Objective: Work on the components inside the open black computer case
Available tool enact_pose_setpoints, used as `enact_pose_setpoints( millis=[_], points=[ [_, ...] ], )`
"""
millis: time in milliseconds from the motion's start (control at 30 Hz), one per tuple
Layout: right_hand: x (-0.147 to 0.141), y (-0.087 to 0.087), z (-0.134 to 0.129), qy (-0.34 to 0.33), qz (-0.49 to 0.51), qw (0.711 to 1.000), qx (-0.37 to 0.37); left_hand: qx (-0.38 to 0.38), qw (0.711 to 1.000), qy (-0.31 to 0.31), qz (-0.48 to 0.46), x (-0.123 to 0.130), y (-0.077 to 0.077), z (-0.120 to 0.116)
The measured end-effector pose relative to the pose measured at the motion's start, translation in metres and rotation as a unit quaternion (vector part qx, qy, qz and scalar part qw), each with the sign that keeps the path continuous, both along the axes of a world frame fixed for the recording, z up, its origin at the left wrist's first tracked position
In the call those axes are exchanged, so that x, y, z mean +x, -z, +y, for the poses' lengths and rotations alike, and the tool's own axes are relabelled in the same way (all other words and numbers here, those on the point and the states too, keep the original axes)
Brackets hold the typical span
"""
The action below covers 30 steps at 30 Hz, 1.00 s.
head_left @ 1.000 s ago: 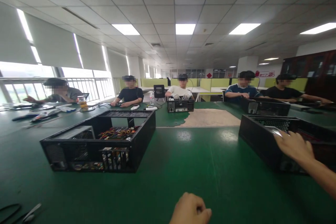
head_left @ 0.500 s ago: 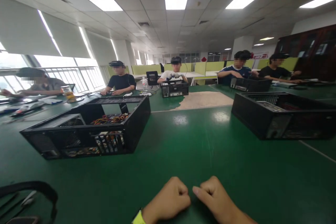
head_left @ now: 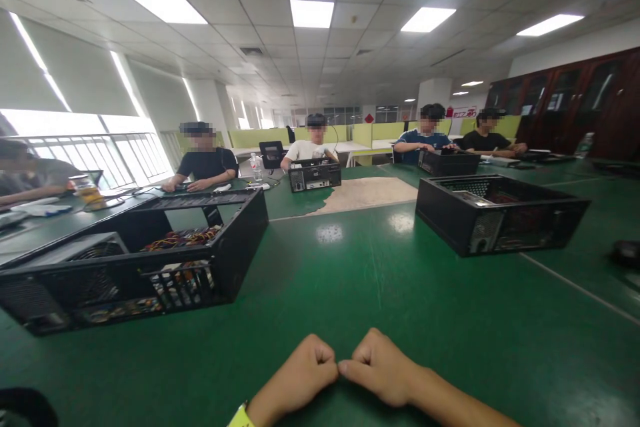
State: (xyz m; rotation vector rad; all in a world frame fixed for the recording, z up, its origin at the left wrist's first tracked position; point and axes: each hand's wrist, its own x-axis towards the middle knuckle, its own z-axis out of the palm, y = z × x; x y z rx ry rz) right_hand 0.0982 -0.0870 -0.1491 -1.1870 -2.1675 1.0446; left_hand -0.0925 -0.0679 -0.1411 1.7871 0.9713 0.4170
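Note:
My left hand, with a yellow-green band at the wrist, is curled into a fist over the green table. Facing it, my right hand is also closed, its thumb tip touching or nearly touching the left hand. Nothing shows in either hand. Farther off on the left lies an open black computer case with coloured wires and a power supply inside. Another open black case lies on the right.
Across the table several people sit, some with hands at smaller-looking cases. A bottle and a jar of amber liquid stand at the back left. A dark object lies at the right edge.
The view has turned to the right, so the cases and people sit farther left in the picture. My fists have come closer together, both still closed.

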Motion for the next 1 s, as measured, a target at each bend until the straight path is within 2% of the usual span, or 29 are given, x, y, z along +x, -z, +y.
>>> enact_pose_setpoints(
  millis=[333,567,800,1000],
  points=[
    [0.0003,0.0023,0.0021,-0.017,-0.020,1.000,0.008,0.014,1.000,0.010,0.002,0.0006,-0.0043,-0.0030],
    [0.0006,0.0066,0.0035,-0.013,-0.038,0.999,0.017,0.018,1.000,0.008,-0.005,-0.0003,-0.0027,-0.0037],
    [-0.0019,0.0011,0.0050,-0.019,-0.034,0.999,0.005,0.014,1.000,-0.008,0.000,-0.0001,0.0002,-0.0021],
    [-0.0013,0.0030,0.0063,-0.019,-0.025,0.999,0.012,0.043,0.999,0.004,0.014,0.0026,0.0030,-0.0019]
  ],
)
